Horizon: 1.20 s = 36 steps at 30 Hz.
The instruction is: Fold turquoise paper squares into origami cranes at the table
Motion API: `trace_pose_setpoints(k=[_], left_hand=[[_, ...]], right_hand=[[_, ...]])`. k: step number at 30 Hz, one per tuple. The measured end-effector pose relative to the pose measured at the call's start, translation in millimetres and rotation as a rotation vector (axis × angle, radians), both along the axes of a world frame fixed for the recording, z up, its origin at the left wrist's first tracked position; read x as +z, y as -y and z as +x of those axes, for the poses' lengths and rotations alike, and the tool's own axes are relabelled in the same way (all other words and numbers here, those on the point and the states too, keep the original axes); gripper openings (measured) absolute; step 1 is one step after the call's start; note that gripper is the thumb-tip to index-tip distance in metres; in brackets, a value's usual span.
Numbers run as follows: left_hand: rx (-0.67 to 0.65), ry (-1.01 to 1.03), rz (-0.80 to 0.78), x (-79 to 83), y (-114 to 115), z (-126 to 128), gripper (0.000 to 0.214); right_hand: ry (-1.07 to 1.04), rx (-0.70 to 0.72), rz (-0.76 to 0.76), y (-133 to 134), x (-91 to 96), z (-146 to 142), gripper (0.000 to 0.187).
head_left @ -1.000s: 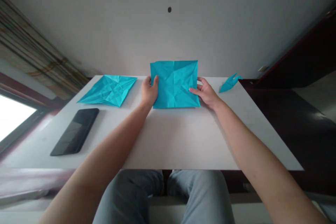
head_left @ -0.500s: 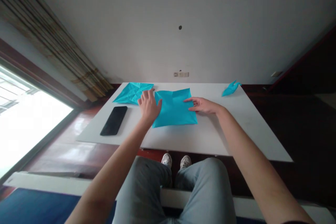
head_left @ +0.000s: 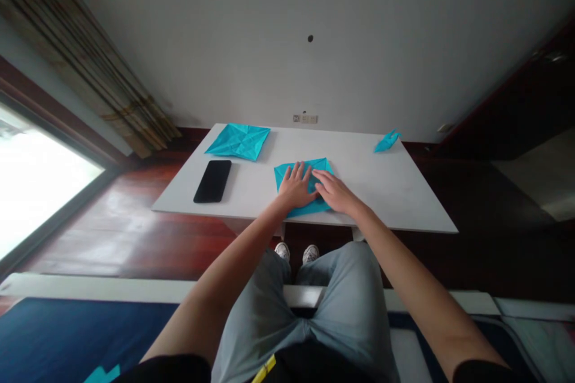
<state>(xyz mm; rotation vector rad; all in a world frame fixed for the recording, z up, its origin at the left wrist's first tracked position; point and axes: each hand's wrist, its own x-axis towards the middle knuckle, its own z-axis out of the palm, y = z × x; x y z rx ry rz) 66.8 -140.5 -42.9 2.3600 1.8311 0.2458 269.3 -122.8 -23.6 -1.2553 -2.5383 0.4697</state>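
Observation:
A square sheet of blue origami paper [head_left: 309,209] lies on the white table in front of me, partly covered by both hands. My left hand [head_left: 296,188] rests flat on it with fingers spread. Close beside it, my right hand [head_left: 335,191] lies on the paper's right part, fingers stretched out toward the left hand. A second blue sheet [head_left: 240,141], marked with crossing creases, sits at the table's back left. At the back right stands a folded blue paper crane [head_left: 387,142].
A black phone [head_left: 212,181] lies on the left of the white table [head_left: 359,161]. Wall sockets [head_left: 305,118] are behind the table. A scrap of blue paper [head_left: 103,374] shows on the dark blue seat [head_left: 81,335] at lower left.
Both hands have come together over the middle of the paper, the left one flattening onto it. The paper sits nearer the table's front edge. My view has shifted.

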Motion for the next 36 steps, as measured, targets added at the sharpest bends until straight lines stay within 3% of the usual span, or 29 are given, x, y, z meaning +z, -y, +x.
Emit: trace_pose_setpoints(k=[2,6,12,16,20,24,30,36], left_hand=[[-0.030,-0.022,-0.017,2.3,0.7,-2.1,0.091],[-0.023,0.011,-0.016,1.9,6.7,-16.4,0.099],[0.094,0.101,0.002,-0.4,16.6,-51.4,0.114],[0.098,0.093,-0.014,4.2,20.9,-56.8,0.124],[0.092,0.084,-0.021,5.1,22.6,-54.9,0.132],[0.103,0.086,0.005,0.1,22.0,-56.0,0.132],[0.129,0.074,0.009,-3.9,22.0,-58.7,0.138],[0.165,0.034,0.000,-2.9,24.1,-63.4,0.146]], right_hand=[[0.042,-0.055,-0.085,6.5,-13.5,-16.1,0.078],[0.126,-0.109,-0.030,12.7,-29.1,-14.3,0.084],[0.255,-0.231,-0.056,14.6,-24.9,7.3,0.098],[0.338,-0.301,-0.051,11.6,-17.6,3.7,0.099],[0.316,-0.249,0.038,-3.9,-12.6,-18.6,0.093],[0.273,-0.053,-0.096,-32.2,-14.0,-37.2,0.091],[0.249,-0.179,-0.089,-67.3,-14.7,-12.7,0.109],[0.228,-0.171,-0.047,-75.2,-15.4,2.3,0.110]])
